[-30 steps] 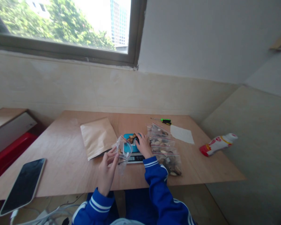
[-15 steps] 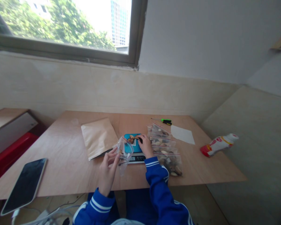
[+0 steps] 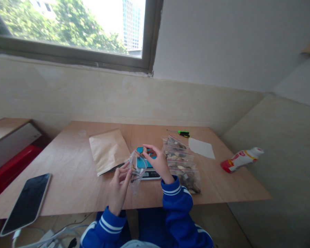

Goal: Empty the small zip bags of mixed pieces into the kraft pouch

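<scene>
Beneath a window (image 3: 69, 29) in a pale wall (image 3: 113, 96), our wooden table (image 3: 74, 193) carries a blue-topped scale (image 3: 152, 175), its digits (image 3: 146, 174) too small to read; lettering (image 3: 237, 157) on the red-and-white bottle (image 3: 241, 159) blurs too. Our left grip (image 3: 120, 184) pinches a clear bag (image 3: 137, 174) by the scale's left side; our right grip (image 3: 157, 161) holds a brown piece (image 3: 145, 150) above the scale.

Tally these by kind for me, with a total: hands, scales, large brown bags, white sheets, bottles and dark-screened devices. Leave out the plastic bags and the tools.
Hands: 2, left hand and right hand
Scale: 1
Brown bag: 1
White sheet: 1
Bottle: 1
Dark-screened device: 1
Total: 7
</scene>
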Action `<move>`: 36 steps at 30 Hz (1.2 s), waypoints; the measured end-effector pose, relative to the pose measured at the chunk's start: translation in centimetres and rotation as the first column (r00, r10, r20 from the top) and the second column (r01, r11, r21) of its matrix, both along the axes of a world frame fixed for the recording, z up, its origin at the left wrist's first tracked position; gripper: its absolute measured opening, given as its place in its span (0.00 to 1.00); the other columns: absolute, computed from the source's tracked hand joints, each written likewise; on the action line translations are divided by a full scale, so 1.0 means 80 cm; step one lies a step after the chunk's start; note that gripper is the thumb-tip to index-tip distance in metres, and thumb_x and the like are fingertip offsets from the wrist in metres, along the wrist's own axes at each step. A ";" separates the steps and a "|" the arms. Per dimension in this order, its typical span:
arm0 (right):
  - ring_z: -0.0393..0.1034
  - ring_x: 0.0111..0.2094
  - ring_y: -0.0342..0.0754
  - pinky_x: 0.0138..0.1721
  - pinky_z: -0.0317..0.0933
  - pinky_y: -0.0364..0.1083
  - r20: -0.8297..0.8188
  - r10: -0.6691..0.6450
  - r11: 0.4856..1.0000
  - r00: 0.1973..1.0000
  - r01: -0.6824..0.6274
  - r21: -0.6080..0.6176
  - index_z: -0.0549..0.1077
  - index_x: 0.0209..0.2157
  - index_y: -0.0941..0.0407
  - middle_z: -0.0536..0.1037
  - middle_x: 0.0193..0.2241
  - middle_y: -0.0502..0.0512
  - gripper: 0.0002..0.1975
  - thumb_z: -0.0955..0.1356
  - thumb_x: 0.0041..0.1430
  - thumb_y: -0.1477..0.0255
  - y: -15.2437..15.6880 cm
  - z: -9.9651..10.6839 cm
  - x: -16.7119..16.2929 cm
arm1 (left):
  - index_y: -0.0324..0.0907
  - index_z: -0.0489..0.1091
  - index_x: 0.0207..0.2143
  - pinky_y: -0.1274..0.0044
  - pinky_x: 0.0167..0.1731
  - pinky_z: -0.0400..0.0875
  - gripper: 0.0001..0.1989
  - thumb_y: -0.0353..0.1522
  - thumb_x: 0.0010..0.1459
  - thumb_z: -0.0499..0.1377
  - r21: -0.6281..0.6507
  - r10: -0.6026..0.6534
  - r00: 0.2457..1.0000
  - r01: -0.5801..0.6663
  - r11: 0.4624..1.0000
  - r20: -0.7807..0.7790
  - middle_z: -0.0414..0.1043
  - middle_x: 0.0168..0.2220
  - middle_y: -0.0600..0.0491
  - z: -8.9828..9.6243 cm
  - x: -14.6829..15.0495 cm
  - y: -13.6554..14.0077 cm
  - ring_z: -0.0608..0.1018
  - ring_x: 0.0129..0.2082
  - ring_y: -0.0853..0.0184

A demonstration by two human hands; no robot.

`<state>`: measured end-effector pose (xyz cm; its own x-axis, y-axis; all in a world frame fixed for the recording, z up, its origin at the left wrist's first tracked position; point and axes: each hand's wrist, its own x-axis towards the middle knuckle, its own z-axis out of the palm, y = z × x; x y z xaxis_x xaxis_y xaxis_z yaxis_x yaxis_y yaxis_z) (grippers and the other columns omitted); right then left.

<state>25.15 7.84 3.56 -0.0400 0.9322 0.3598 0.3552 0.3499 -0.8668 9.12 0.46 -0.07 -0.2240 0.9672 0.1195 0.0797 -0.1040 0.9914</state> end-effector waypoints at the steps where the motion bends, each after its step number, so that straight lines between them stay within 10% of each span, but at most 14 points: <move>1: 0.72 0.33 0.43 0.34 0.67 0.42 0.001 0.037 0.999 0.999 -0.037 -0.010 0.74 0.46 0.54 0.78 0.40 0.53 0.15 0.67 0.56 0.68 -0.003 0.005 -0.004 | 0.42 0.64 0.31 0.69 0.35 0.79 0.14 0.43 0.55 0.59 0.002 0.005 1.000 -0.005 1.000 -0.004 0.71 0.54 0.41 0.000 0.000 0.000 0.80 0.42 0.57; 10: 0.65 0.49 0.52 0.52 0.59 0.51 0.482 -0.245 0.967 0.841 0.249 0.058 0.71 0.48 0.58 0.73 0.46 0.60 0.15 0.62 0.61 0.74 0.033 -0.064 0.028 | 0.42 0.64 0.31 0.69 0.35 0.79 0.14 0.43 0.55 0.59 -0.029 0.002 1.000 -0.002 1.000 -0.003 0.71 0.53 0.41 -0.002 -0.005 -0.001 0.81 0.41 0.57; 17: 0.63 0.47 0.58 0.48 0.56 0.56 0.597 -0.296 0.933 0.745 0.360 0.013 0.72 0.45 0.56 0.73 0.43 0.63 0.14 0.65 0.57 0.75 0.037 -0.105 0.029 | 0.42 0.64 0.31 0.70 0.35 0.79 0.13 0.43 0.55 0.58 -0.005 -0.008 1.000 0.008 1.000 -0.016 0.71 0.53 0.43 0.002 -0.002 -0.002 0.81 0.40 0.59; 25: 0.68 0.42 0.51 0.44 0.61 0.49 0.425 -0.327 0.938 0.844 0.345 0.037 0.74 0.43 0.56 0.76 0.38 0.58 0.12 0.65 0.59 0.69 0.031 -0.067 0.030 | 0.43 0.63 0.33 0.70 0.36 0.78 0.13 0.44 0.56 0.58 -0.039 0.001 1.000 -0.002 0.999 -0.025 0.71 0.54 0.45 -0.009 -0.007 -0.001 0.81 0.40 0.60; 31: 0.70 0.36 0.45 0.39 0.64 0.44 0.158 0.026 0.998 0.987 -0.034 0.047 0.73 0.46 0.53 0.77 0.38 0.53 0.16 0.66 0.59 0.63 0.004 0.000 0.017 | 0.43 0.63 0.33 0.70 0.36 0.79 0.13 0.43 0.56 0.58 -0.023 -0.006 1.000 0.007 1.000 0.028 0.70 0.54 0.44 -0.012 -0.003 0.000 0.80 0.43 0.59; 36: 0.69 0.45 0.48 0.48 0.63 0.48 0.237 -0.005 0.998 0.971 -0.009 0.058 0.72 0.46 0.54 0.75 0.44 0.56 0.14 0.61 0.64 0.66 0.011 -0.011 0.013 | 0.43 0.63 0.32 0.70 0.35 0.79 0.13 0.42 0.56 0.58 -0.022 0.011 1.000 -0.011 1.000 0.006 0.71 0.54 0.45 -0.012 -0.005 0.000 0.80 0.43 0.59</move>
